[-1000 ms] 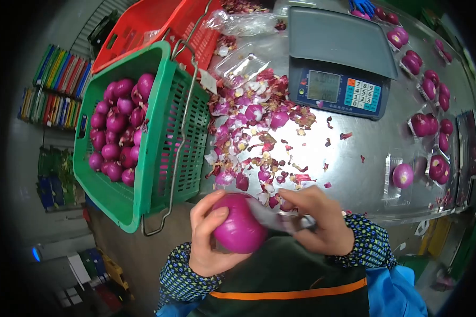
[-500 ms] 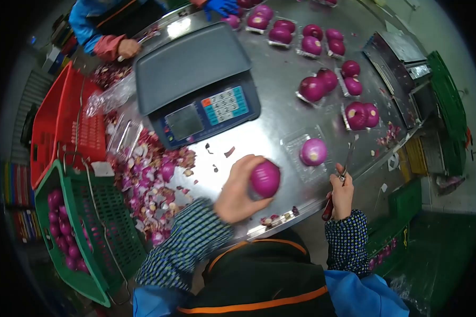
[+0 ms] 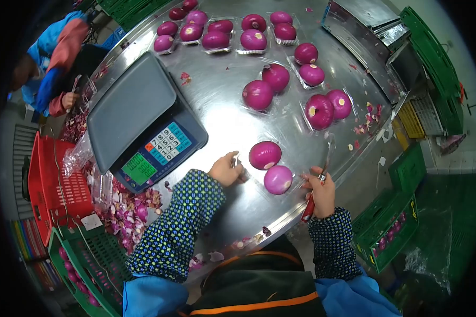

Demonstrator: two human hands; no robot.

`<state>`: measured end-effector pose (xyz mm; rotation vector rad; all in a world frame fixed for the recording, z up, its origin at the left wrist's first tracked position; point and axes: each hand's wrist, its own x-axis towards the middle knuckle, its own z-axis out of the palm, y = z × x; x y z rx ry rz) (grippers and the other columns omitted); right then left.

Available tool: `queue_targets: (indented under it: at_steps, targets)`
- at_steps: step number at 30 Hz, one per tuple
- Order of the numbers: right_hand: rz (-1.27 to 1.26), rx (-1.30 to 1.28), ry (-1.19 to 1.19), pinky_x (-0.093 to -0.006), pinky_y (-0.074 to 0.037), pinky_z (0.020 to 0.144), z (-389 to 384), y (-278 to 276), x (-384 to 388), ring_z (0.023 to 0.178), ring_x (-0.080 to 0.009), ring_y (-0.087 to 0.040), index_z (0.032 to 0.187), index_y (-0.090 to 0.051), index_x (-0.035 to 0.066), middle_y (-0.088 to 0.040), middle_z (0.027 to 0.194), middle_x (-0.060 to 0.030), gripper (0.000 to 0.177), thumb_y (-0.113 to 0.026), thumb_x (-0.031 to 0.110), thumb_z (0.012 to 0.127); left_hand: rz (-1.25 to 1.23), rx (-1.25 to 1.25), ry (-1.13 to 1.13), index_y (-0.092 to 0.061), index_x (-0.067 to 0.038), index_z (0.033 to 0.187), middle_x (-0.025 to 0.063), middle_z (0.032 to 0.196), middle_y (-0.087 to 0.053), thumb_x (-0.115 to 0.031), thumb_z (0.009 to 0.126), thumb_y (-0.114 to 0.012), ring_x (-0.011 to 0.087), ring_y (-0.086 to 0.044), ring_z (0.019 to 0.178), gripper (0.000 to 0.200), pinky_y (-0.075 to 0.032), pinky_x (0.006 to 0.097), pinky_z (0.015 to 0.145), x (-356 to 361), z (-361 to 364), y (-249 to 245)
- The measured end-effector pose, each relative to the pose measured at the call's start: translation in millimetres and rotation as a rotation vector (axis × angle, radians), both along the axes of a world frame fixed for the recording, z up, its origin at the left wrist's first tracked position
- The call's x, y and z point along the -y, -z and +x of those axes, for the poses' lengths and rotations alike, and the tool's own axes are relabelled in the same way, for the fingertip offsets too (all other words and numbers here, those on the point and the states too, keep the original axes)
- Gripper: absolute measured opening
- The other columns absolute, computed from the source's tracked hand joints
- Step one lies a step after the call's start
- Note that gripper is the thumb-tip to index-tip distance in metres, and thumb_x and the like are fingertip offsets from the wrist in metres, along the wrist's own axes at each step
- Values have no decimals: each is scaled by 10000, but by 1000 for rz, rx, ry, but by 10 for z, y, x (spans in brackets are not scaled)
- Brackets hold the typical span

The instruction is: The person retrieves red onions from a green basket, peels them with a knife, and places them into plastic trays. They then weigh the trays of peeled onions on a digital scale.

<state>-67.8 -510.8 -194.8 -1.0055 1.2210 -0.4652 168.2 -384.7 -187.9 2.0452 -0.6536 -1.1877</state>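
Observation:
Two peeled red onions (image 3: 265, 155) sit side by side in a clear plastic tray (image 3: 256, 177) near the table's front edge. At the tray's left rim is my left hand (image 3: 226, 170), its fingers curled and pinching the edge. My right hand (image 3: 322, 195) is closed around the red handle of a knife (image 3: 308, 208), whose thin blade points away from me. The fingertips of that hand reach the tray's right side. Beyond, several more clear trays (image 3: 267, 110) hold onions in pairs.
A digital scale (image 3: 137, 111) with a lit green display stands on the left of the steel table (image 3: 217, 211). Onion skins (image 3: 124, 216) are heaped beside it. Red (image 3: 63, 179) and green crates (image 3: 103, 248) stand at the left. A co-worker (image 3: 63, 58) is at the far left.
My left hand has put the onion into the tray beside the other one and now holds the tray's edge. The right hand, still with the knife, has come close to the tray.

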Motion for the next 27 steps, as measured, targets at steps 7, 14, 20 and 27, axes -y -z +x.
queue_targets:
  at_steps: [7,14,20,27]
  targets:
    - [23,64,266,-205,-467,420,-69,-219,43,874,-144,-604,1252,-395,3,-560,1077,-91,438,-555,125,863,-149,-684,-529,-428,100,1193,204,1028,-555,-41,903,-433,305,-648,834,322,-577,302,710,336,-706,150]
    - [-139,0,411,-229,-500,492,-221,-390,357,888,-160,-559,1303,-365,17,-491,1196,-81,485,-546,132,868,-223,-808,-666,-391,57,1249,212,1087,-535,-30,906,-413,304,-640,849,355,-578,319,725,1057,-1475,159]
    - [-124,364,486,-316,-526,627,68,-52,486,908,-160,-542,1283,-410,92,-524,1054,-41,398,-508,103,897,-270,-766,-742,-372,38,1263,204,1073,-543,-11,883,-443,272,-647,825,389,-579,299,673,1554,-1620,399]
    - [-207,275,636,-318,-504,659,500,5,1189,922,-163,-513,1196,-473,109,-502,1073,-56,328,-527,113,872,-372,-666,-429,-175,-39,1411,150,1243,-478,49,784,-529,243,-489,1136,725,-419,317,932,1654,-1062,550]
